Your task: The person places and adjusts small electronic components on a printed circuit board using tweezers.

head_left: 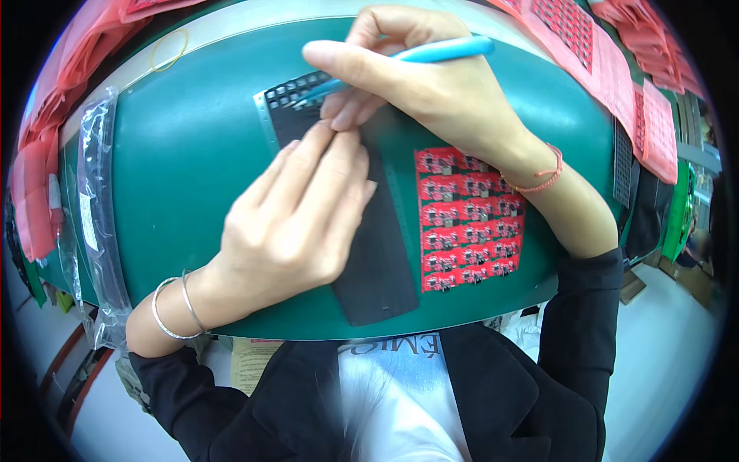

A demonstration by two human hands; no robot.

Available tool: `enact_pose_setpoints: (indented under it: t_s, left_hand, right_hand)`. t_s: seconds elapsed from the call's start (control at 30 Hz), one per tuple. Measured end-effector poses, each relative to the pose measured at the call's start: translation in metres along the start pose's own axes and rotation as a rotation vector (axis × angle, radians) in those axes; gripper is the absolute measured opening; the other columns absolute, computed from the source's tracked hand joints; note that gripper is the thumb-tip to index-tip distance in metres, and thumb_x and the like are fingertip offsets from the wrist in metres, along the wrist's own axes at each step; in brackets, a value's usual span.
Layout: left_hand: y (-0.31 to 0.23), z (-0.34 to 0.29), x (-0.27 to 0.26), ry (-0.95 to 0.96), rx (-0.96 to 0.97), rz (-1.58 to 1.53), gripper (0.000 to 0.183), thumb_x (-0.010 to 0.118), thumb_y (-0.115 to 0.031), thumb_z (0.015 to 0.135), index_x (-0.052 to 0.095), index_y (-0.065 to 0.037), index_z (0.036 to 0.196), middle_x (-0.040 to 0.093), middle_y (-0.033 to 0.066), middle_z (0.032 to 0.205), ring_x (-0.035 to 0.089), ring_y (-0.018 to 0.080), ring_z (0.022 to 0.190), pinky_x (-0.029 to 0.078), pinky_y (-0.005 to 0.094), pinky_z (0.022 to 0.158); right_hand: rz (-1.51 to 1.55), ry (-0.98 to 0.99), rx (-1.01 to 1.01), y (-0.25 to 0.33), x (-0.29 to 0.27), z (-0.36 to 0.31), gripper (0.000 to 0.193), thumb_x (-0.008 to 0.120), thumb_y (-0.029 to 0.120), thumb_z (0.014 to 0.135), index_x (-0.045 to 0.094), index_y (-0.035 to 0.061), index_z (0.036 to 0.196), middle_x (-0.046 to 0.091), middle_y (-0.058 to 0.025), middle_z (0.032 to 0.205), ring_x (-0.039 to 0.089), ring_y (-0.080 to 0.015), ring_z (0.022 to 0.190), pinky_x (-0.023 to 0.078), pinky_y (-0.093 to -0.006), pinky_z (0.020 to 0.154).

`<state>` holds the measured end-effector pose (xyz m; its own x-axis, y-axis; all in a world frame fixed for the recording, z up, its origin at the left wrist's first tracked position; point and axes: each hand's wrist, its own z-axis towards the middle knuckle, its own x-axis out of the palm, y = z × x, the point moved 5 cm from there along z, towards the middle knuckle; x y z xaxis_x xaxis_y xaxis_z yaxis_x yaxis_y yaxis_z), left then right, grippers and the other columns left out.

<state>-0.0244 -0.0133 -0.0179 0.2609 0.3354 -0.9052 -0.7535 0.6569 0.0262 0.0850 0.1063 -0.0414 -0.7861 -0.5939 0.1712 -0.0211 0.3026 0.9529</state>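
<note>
A long black strip [379, 269] lies lengthwise before me, and a grid of small square cells [286, 94] shows at its far end. Over that end, my right hand [431, 85] is closed on slim blue tweezers [443, 51], their tips at the cells. My left hand [296, 208] lies across the strip with its fingers stretched out, fingertips meeting those of my right hand. Both hands hide part of the strip, so whatever lies under the fingertips cannot be made out. To the strip's right sits a red panel of small circuit boards [471, 223], partly under my right wrist.
All this rests on a green mat [185, 146]. A clear plastic bag [100, 208] runs along the left edge, beside pink foam wrapping [38, 185]. More pink sheets with red boards [566, 31] lie at the far right. A yellow rubber band [169, 51] is at the far left.
</note>
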Motion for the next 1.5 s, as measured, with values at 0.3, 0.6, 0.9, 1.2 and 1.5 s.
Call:
enact_pose_setpoints:
  t_s: [0.3, 0.6, 0.9, 1.2, 1.5]
  left_hand:
    - [0.002, -0.011, 0.003, -0.054, -0.026, -0.075, 0.027, 0.078, -0.005, 0.075, 0.074, 0.010, 0.098, 0.066, 0.0179, 0.107, 0.072, 0.0297, 0.098, 0.063, 0.0371, 0.086]
    - [0.003, -0.011, 0.004, -0.059, -0.035, -0.063, 0.025, 0.078, -0.008, 0.077, 0.075, 0.007, 0.097, 0.068, 0.0174, 0.105, 0.071, 0.0290, 0.097, 0.062, 0.0367, 0.087]
    - [0.002, -0.011, 0.004, -0.081, -0.053, -0.079, 0.025, 0.079, -0.007, 0.075, 0.076, 0.007, 0.096, 0.069, 0.0165, 0.104, 0.072, 0.0286, 0.097, 0.062, 0.0366, 0.087]
    - [0.001, -0.011, 0.004, -0.091, -0.073, -0.081, 0.024, 0.078, -0.007, 0.074, 0.075, 0.007, 0.093, 0.069, 0.0163, 0.104, 0.071, 0.0296, 0.100, 0.062, 0.0368, 0.087]
    - [0.000, -0.006, 0.004, -0.018, -0.030, -0.131, 0.026, 0.078, -0.004, 0.071, 0.072, 0.010, 0.092, 0.068, 0.0156, 0.103, 0.069, 0.0313, 0.099, 0.061, 0.0342, 0.082]
  right_hand:
    - [-0.205, 0.036, -0.218, -0.005, 0.007, 0.008, 0.021, 0.071, 0.018, 0.101, 0.065, 0.0011, 0.091, 0.076, -0.0129, 0.082, 0.075, -0.0144, 0.071, 0.060, -0.0232, 0.064]
    - [-0.207, -0.003, -0.201, -0.004, 0.007, 0.008, 0.022, 0.070, 0.018, 0.101, 0.063, 0.0019, 0.088, 0.075, -0.0131, 0.080, 0.074, -0.0135, 0.070, 0.059, -0.0227, 0.063]
    - [-0.317, -0.025, -0.194, -0.004, 0.003, 0.007, 0.022, 0.070, 0.019, 0.101, 0.064, 0.0015, 0.089, 0.075, -0.0131, 0.080, 0.073, -0.0129, 0.069, 0.058, -0.0221, 0.063]
    - [-0.355, 0.019, -0.219, 0.001, 0.006, 0.014, 0.022, 0.070, 0.020, 0.101, 0.065, 0.0016, 0.090, 0.073, -0.0110, 0.078, 0.070, -0.0113, 0.064, 0.056, -0.0212, 0.061]
    - [-0.080, 0.032, -0.143, -0.004, -0.002, 0.006, 0.024, 0.063, 0.022, 0.106, 0.062, 0.0019, 0.093, 0.072, -0.0124, 0.078, 0.068, -0.0119, 0.061, 0.055, -0.0212, 0.057]
